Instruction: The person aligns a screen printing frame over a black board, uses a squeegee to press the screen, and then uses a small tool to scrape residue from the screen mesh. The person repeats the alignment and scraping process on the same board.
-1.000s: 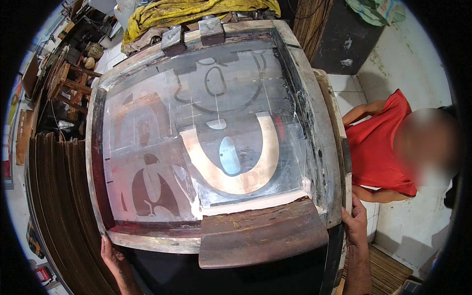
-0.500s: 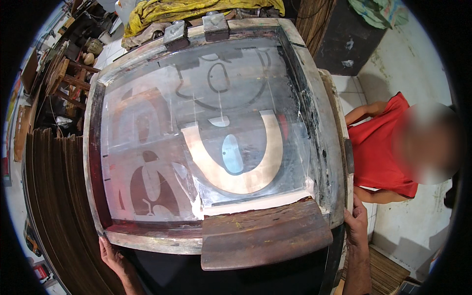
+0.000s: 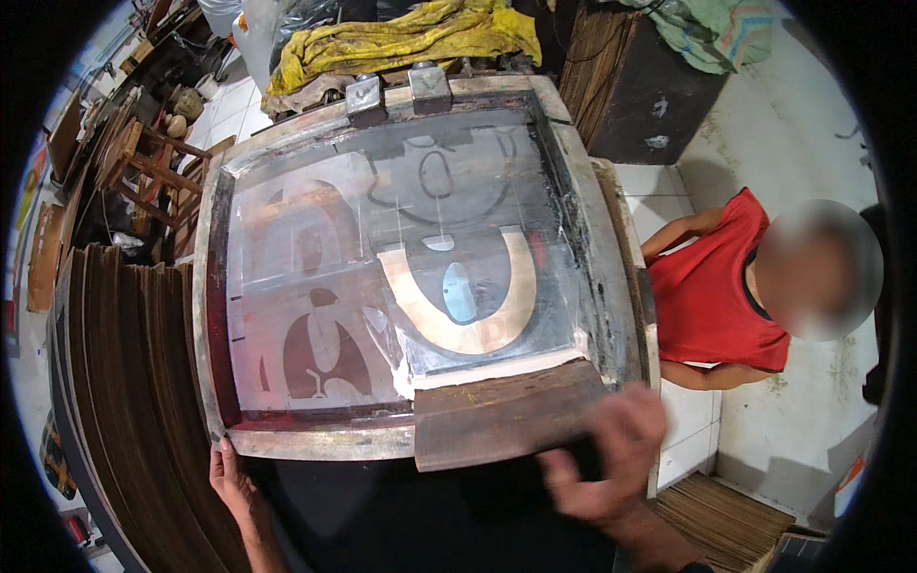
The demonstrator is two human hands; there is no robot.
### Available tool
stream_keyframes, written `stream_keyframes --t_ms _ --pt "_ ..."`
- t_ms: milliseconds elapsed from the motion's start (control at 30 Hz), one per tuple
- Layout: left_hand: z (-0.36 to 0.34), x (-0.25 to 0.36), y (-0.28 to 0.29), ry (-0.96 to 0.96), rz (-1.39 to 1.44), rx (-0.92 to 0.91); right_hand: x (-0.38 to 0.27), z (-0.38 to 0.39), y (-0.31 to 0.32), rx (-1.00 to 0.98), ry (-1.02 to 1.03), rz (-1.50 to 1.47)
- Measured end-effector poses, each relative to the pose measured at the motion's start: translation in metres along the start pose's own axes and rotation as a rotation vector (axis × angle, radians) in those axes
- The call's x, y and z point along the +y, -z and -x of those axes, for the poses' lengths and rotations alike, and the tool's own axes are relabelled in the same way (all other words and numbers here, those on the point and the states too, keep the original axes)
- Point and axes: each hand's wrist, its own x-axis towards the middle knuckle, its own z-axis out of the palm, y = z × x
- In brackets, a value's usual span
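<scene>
A large screen-printing frame (image 3: 411, 277) fills the middle of the view, its pale, stained border running round a translucent mesh that carries dark curved shapes and a broad tan U-shaped band. The left hand (image 3: 232, 482) grips the frame's near left corner, its fingers curled over the lower edge of the border. The right hand (image 3: 611, 458), blurred, lies at the near right corner, its fingers spread over the right end of a long brown squeegee (image 3: 506, 415) that rests across the near edge of the frame; whether the fingers actually close on the squeegee cannot be told through the blur. The two hands are well apart, one at each near corner. Two small metal clamp blocks (image 3: 396, 93) sit on the far edge of the frame, side by side. Beyond them lies a crumpled yellow cloth (image 3: 401, 38). Left of the frame a thick stack of brown boards (image 3: 134, 401) stands on edge, its ribbed edges curving along the frame's left side. Farther off at the upper left there is a wooden stool (image 3: 143, 162) on a tiled floor. To the right of the frame, just beyond its right border, another person in a red sleeveless shirt (image 3: 726, 306) stands on the pale floor, one bare arm bent across the front of the body. A dark cabinet (image 3: 630, 86) stands at the upper right, with a greenish cloth (image 3: 726, 33) draped on top.
</scene>
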Motion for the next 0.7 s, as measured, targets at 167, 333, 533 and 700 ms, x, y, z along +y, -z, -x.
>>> stream_keyframes --t_ms 167,333,533,700 --pt "-0.002 0.001 -0.008 -0.002 0.1 0.052 -0.031 -0.01 -0.033 -0.155 0.167 0.254" --pt "0.009 0.03 -0.013 -0.081 0.237 0.191 -0.033 -0.038 -0.026 0.113 0.295 0.256" --pt "0.055 -0.001 0.002 -0.613 0.047 0.039 -0.065 -0.112 0.043 0.34 0.505 0.337" --pt "0.204 -0.115 0.074 -0.089 -0.735 -0.07 -0.124 -0.197 0.161 -0.107 0.356 0.269"
